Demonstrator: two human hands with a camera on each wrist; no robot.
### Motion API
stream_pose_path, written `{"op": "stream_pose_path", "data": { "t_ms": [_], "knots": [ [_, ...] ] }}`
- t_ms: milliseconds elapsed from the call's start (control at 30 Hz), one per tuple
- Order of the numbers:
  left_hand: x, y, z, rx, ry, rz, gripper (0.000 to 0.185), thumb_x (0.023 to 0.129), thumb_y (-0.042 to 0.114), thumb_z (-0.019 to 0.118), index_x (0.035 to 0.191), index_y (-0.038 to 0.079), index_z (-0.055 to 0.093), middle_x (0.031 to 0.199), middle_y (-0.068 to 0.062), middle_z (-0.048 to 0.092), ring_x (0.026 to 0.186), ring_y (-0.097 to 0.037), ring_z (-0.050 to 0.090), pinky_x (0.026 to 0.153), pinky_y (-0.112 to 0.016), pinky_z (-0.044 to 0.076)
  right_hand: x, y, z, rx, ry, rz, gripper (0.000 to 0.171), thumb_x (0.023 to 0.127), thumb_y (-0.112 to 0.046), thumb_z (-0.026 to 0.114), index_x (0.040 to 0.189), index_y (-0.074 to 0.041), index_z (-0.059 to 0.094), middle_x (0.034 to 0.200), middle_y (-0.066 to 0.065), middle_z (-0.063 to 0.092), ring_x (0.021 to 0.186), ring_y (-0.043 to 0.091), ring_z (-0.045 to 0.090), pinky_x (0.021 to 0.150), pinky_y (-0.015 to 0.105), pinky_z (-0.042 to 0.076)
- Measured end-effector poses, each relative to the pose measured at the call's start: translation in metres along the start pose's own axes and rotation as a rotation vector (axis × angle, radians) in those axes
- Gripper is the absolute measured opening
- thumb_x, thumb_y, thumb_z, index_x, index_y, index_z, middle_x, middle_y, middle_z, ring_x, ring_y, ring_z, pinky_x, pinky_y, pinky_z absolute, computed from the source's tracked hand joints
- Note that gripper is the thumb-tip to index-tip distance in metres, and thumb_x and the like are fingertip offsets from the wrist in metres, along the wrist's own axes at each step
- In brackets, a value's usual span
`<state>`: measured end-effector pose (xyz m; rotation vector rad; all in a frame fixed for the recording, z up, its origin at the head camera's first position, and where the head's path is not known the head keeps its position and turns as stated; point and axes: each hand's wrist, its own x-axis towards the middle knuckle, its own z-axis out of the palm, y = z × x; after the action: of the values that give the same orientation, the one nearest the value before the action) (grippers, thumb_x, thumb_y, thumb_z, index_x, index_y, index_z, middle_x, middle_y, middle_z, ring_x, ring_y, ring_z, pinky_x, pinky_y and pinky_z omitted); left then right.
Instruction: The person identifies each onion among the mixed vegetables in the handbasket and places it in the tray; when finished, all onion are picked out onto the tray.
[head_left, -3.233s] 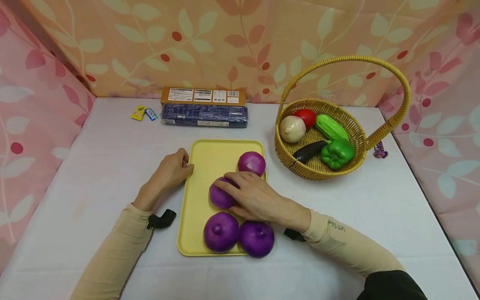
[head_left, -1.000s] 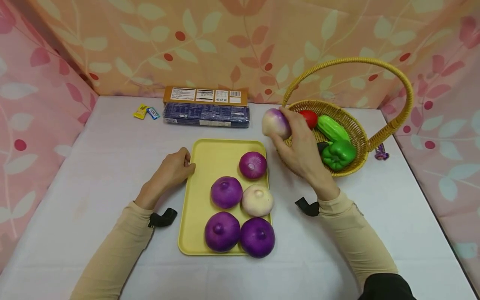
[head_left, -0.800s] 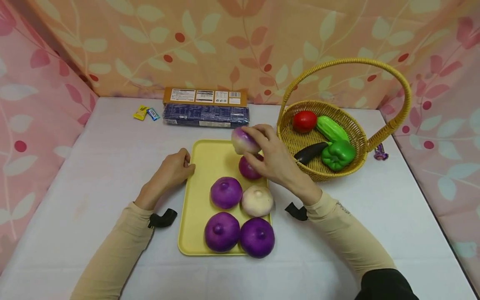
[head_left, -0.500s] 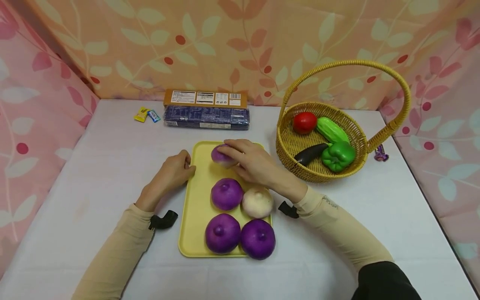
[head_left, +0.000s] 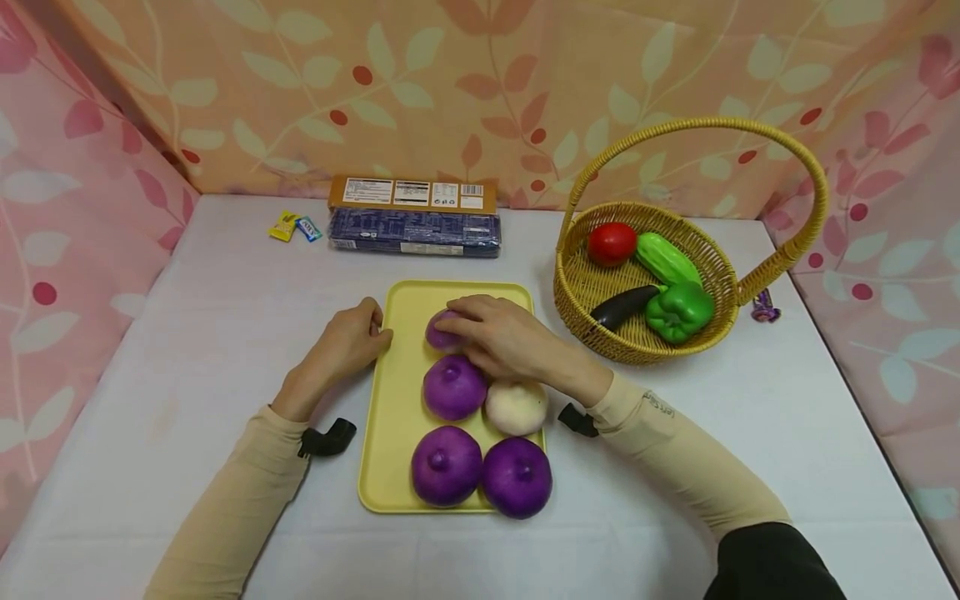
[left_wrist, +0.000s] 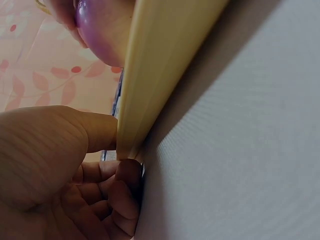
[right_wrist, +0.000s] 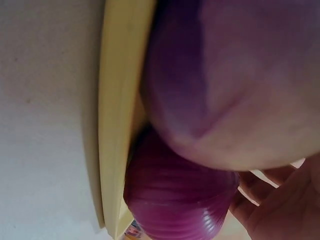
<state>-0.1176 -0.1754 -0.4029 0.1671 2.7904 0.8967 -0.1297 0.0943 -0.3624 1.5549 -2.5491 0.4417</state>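
Observation:
My left hand (head_left: 341, 346) pinches the left rim of a yellow tray (head_left: 393, 467), its thumb on the rim and its curled fingers beneath, as the left wrist view shows. With my right hand (head_left: 510, 337) I hold a purple-and-white turnip (head_left: 442, 331) at the tray's far part; the hand covers much of it. Nearer stand a purple turnip (head_left: 454, 387), a pale turnip (head_left: 517, 408) and two more purple turnips, one on the left (head_left: 446, 467), one on the right (head_left: 517, 479). A ribbed purple onion (right_wrist: 180, 195) shows in the right wrist view, hidden under my hand in the head view.
A wicker basket (head_left: 637, 354) at the right holds a tomato (head_left: 612, 244), a cucumber (head_left: 667, 258), an eggplant (head_left: 622, 307) and a green pepper (head_left: 678, 312). Behind the tray lie a blue packet (head_left: 416, 232) and small sweets (head_left: 283, 227). A purple-wrapped sweet (head_left: 765, 307) lies beside the basket.
My right hand has carried the purple-and-white turnip from the basket leftward to the tray's far part, then slightly nearer. Earlier, the pale turnip came onto the tray. My left hand stays at the rim.

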Motion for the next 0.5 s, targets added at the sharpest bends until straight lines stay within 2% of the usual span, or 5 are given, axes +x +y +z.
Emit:
{"op": "stream_pose_path", "data": {
  "t_ms": [267, 500],
  "knots": [
    [-0.0004, 0.0004, -0.0004, -0.007, -0.003, -0.001, 0.019, 0.091, 0.017, 0.054, 0.101, 0.002, 0.048, 0.08, -0.008, 0.054, 0.069, -0.019, 0.049, 0.061, -0.028, 0.038, 0.0001, -0.0004, 0.0006, 0.007, 0.025, 0.016, 0.032, 0.088, -0.01, 0.065, 0.12, -0.016, 0.066, 0.129, 0.012, 0.062, 0.121, 0.026, 0.059, 0.103, 0.039, 0.046],
    [-0.0004, 0.0002, -0.0001, -0.002, 0.007, 0.008, 0.019, 0.091, 0.017, 0.054, 0.101, 0.001, 0.048, 0.08, -0.008, 0.054, 0.069, -0.019, 0.049, 0.061, -0.028, 0.038, -0.0001, -0.0003, 0.0004, 0.023, 0.017, 0.034, 0.033, 0.09, -0.011, 0.065, 0.123, -0.015, 0.065, 0.129, 0.013, 0.061, 0.121, 0.026, 0.059, 0.102, 0.04, 0.047]
  ]
}}
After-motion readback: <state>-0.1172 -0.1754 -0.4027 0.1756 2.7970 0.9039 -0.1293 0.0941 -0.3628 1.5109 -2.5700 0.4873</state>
